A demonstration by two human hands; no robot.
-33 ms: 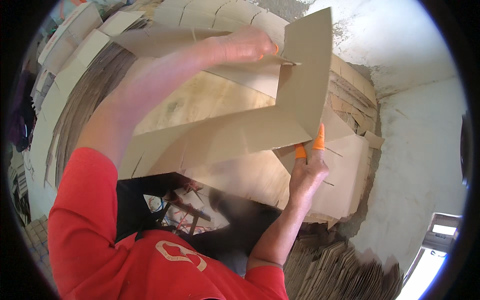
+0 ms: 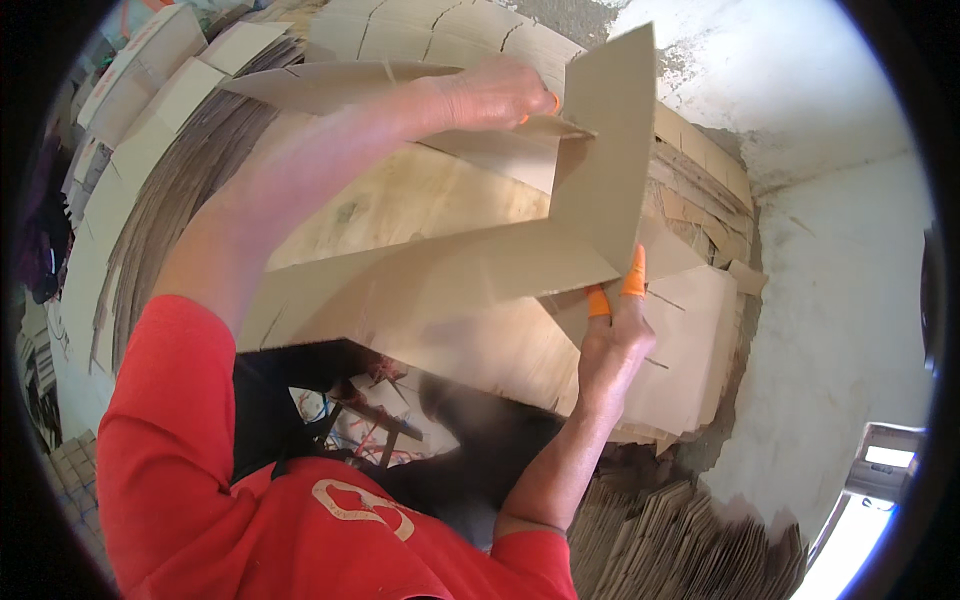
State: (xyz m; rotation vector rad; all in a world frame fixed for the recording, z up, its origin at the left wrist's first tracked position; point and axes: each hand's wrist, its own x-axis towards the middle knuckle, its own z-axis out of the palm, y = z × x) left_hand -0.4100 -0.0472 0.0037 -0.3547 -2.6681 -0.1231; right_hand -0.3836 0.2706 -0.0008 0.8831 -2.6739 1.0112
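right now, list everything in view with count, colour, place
Held cardboard: count unclear, tan, between the hands
Plywood board: one, pale wood, beneath it
Stacked cardboard: many sheets, brown, left
Cardboard sheets: several, tan, behind and right of the board
Standing cardboard: many, brown, lower right
Stool or frame: one, brown, lower centre
Wall: at least one, whitish, right
Shirt: one, red, lower left
Left hand: one, orange-tipped, upper centre
Right hand: one, orange-tipped, right of centre

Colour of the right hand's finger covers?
Orange finger covers on the right hand, clearest in the head view.
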